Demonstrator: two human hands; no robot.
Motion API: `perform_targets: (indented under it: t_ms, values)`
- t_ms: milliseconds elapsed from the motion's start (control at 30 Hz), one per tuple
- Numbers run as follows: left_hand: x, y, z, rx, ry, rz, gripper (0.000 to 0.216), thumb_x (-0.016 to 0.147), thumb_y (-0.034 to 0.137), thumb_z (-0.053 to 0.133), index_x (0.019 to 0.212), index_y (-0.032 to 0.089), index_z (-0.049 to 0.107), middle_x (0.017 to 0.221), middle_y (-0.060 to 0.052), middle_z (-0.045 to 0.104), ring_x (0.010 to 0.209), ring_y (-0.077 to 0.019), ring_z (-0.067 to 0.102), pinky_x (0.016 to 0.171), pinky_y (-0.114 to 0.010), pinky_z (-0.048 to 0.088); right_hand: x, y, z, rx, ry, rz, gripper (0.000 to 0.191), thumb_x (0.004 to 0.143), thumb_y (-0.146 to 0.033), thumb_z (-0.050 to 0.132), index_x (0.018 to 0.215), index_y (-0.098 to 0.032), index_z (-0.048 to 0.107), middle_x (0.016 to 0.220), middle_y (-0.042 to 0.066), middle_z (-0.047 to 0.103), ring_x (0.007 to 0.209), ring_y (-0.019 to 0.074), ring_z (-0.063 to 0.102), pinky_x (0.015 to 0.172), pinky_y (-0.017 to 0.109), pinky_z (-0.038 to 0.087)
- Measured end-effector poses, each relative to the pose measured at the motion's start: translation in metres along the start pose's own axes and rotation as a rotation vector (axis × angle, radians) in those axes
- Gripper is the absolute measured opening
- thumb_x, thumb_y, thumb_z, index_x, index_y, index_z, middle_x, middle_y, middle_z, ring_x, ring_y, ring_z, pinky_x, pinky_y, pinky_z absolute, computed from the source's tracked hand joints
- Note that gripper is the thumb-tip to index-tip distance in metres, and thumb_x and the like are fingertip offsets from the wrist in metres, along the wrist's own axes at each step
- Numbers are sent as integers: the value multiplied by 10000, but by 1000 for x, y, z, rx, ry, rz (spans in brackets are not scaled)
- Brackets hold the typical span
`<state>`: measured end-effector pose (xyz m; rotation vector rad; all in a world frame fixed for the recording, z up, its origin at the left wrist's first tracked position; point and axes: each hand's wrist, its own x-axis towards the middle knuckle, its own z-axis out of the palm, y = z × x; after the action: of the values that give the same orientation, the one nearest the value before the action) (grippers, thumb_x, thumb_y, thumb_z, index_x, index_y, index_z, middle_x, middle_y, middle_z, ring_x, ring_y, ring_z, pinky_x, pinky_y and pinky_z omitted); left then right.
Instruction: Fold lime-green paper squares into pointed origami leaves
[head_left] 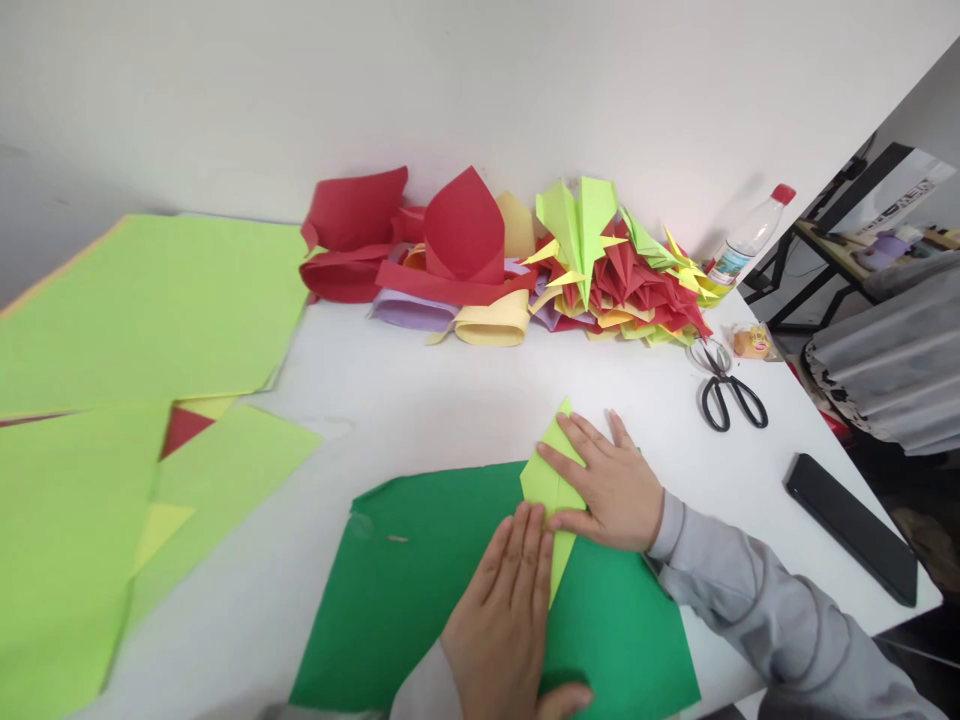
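Observation:
A folded light-green paper point(556, 487), kite-shaped with a pointed top and a narrow lower tip, lies over a dark-green sheet point(420, 590) on the white table. My left hand point(506, 610) rests flat, its fingertips at the paper's lower left edge. From the right, my right hand point(609, 480) lies across the upper part with fingers stretched out, pressing it down. Both hands are open, and neither grips the paper. Part of the fold is hidden under my fingers.
Large light-green sheets point(187, 300) cover the left side. Along the wall stand red paper hats point(465, 225) and pointed folded-paper pieces point(622, 275). At the right are a bottle point(750, 240), scissors point(721, 385), a wrapped snack point(752, 342) and a black phone-like slab point(851, 528).

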<state>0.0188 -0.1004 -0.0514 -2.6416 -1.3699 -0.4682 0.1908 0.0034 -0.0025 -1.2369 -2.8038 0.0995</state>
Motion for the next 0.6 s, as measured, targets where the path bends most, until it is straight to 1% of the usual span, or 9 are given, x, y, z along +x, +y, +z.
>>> perform_targets:
  t_ms: [67,100,167,233,267,333,400,500,600]
  values:
    - [-3,1,-3,0,22,-12,1100,626,857,285,1168,-39,624,1338,-273,501,1423,-390,91,1166,-494,74,0,0,0,-4,5,8,738,865,-693,329,1438,-227,331,1514,198,261,1384,334,279,1076,649,131]
    - [-3,0,-6,4,42,-24,1090,630,853,279,1150,-37,635,1314,-275,524,1414,-397,131,1164,-487,83,0,-1,0,-7,6,10,733,867,-688,334,1437,-227,335,1513,196,265,1382,334,283,1076,648,134]
    - [-3,-4,-14,6,-69,37,954,714,770,342,1213,-2,600,1340,-245,513,1373,-386,274,1151,-466,137,0,-1,0,-10,5,9,731,868,-684,345,1435,-223,339,1511,195,272,1380,333,288,1076,648,138]
    - [-1,-8,-21,12,-89,57,877,756,714,369,1260,24,566,1327,-242,527,1311,-385,386,1124,-481,180,0,-1,-1,-10,-1,3,731,870,-678,349,1436,-216,336,1509,197,275,1382,334,282,1074,653,137]
    - [-1,-9,-23,11,-125,69,862,764,702,377,1298,44,534,1334,-233,526,1297,-384,406,1109,-494,199,0,-1,-1,-8,-6,0,731,872,-676,348,1437,-213,332,1510,197,272,1384,334,276,1073,655,137]
    - [-2,-9,-21,0,-118,93,851,759,715,374,1270,62,566,1291,-230,565,1260,-394,445,1081,-514,229,0,-1,-2,-1,-15,-1,735,875,-675,339,1440,-204,323,1514,198,262,1390,332,263,1071,658,140]
    - [-3,-6,-17,7,-91,59,830,753,720,391,1209,64,619,1268,-226,585,1243,-396,463,1078,-506,230,1,-1,-3,9,-20,4,741,878,-675,329,1441,-192,319,1516,200,256,1394,328,256,1074,656,141]
    - [-4,1,-11,7,0,62,825,749,733,396,1105,45,682,1219,-233,617,1179,-391,525,1068,-475,252,4,-1,-3,23,-18,12,745,882,-673,320,1435,-173,327,1510,197,272,1390,322,267,1083,655,122]
    - [0,4,-13,5,59,64,815,762,730,389,1019,31,718,1155,-244,648,1101,-378,586,1025,-452,304,8,-1,-4,33,-2,15,733,898,-656,302,1428,-150,335,1496,184,313,1380,303,295,1100,651,86]
